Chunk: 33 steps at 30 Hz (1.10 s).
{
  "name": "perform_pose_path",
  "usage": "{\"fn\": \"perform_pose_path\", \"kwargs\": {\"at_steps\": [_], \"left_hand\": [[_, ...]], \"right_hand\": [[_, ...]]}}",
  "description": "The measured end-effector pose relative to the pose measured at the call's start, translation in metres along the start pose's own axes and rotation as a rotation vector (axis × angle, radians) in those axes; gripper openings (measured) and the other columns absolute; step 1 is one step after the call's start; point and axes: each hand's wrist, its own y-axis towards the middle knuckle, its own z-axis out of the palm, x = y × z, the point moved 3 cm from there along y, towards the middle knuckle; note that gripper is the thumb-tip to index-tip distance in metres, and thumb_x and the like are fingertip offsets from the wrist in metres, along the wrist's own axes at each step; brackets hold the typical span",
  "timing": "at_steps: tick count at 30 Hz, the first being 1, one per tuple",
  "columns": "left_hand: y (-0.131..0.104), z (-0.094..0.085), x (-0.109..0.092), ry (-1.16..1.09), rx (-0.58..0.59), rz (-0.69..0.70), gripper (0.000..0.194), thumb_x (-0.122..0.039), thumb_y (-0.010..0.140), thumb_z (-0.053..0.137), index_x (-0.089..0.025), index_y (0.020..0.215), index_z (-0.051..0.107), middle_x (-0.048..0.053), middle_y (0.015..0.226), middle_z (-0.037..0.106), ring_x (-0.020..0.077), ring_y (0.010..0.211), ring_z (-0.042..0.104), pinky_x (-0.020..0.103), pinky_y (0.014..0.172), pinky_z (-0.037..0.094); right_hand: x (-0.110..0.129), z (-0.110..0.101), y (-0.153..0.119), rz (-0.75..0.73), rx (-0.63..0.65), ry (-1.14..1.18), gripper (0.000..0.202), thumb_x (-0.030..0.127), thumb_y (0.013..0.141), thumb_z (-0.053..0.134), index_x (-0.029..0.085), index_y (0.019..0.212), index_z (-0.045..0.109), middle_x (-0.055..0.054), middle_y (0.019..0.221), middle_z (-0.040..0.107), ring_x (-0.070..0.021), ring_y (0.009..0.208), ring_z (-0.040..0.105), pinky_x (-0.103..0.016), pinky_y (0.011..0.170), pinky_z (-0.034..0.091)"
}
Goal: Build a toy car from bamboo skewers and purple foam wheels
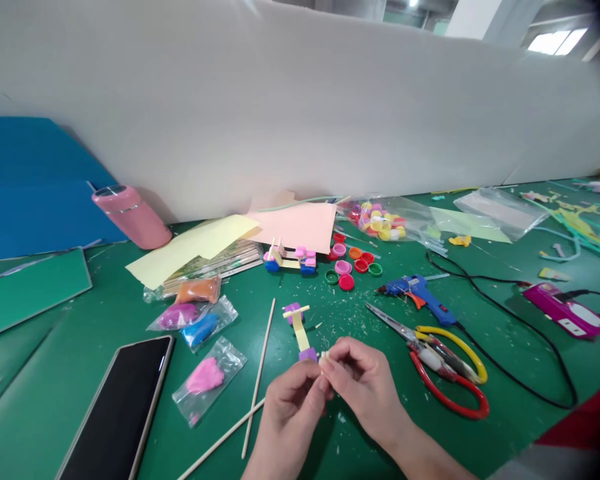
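Cluttered green tabletop [115, 287], white panel [280, 107] behind, hands [370, 390] pinching pale piece [324, 356]

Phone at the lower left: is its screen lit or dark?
Dark: the phone shows a plain black screen, with no icons or text visible.

Two hands [297, 408] share one pale piece [324, 356]. There are two models [301, 331], two loose sticks [259, 377] and four clay packets [205, 377]: one orange, one purple, one blue, one pink. The bench [510, 347] carries one phone [117, 410], one flask [135, 217], one pair of scissors [433, 359], one glue gun [423, 293] and one power strip [563, 310]. Loose caps [347, 283] number about ten: two green, two pink, one orange, the others red. Those inside one bag [411, 217] overlap too much to count.
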Motion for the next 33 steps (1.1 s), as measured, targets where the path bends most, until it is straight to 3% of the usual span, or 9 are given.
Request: {"fn": "perform_pose_path", "kwargs": {"at_steps": [12, 23, 33], "left_hand": [[0.002, 0.000, 0.006, -0.098, 0.033, -0.073, 0.021, -0.032, 0.074, 0.062, -0.014, 0.064, 0.065, 0.000, 0.056, 0.052, 0.0097, 0.053, 0.041, 0.021, 0.049, 0.033], [0.004, 0.010, -0.006, -0.171, -0.025, -0.171, 0.035, -0.048, 0.067, 0.063, -0.014, 0.063, 0.066, 0.001, 0.049, 0.054, 0.0123, 0.048, 0.049, 0.024, 0.047, 0.037], [0.002, 0.009, 0.002, -0.256, 0.067, -0.199, 0.024, -0.035, 0.073, 0.063, -0.014, 0.062, 0.063, 0.001, 0.057, 0.057, 0.0099, 0.050, 0.047, 0.022, 0.050, 0.037]], "right_hand": [[0.005, -0.003, 0.001, -0.002, 0.047, 0.010, 0.015, 0.026, 0.076, 0.060, 0.019, 0.065, 0.052, 0.005, 0.050, 0.051, -0.0099, 0.044, 0.048, -0.021, 0.043, 0.035], [-0.001, 0.003, 0.008, 0.217, 0.050, 0.337, 0.030, 0.036, 0.073, 0.061, 0.019, 0.055, 0.044, 0.009, 0.038, 0.047, -0.0098, 0.029, 0.050, -0.019, 0.031, 0.038], [0.002, 0.000, 0.006, 0.174, 0.063, 0.244, 0.026, 0.033, 0.075, 0.061, 0.019, 0.058, 0.046, 0.008, 0.040, 0.049, -0.0098, 0.031, 0.051, -0.019, 0.033, 0.038]]}}
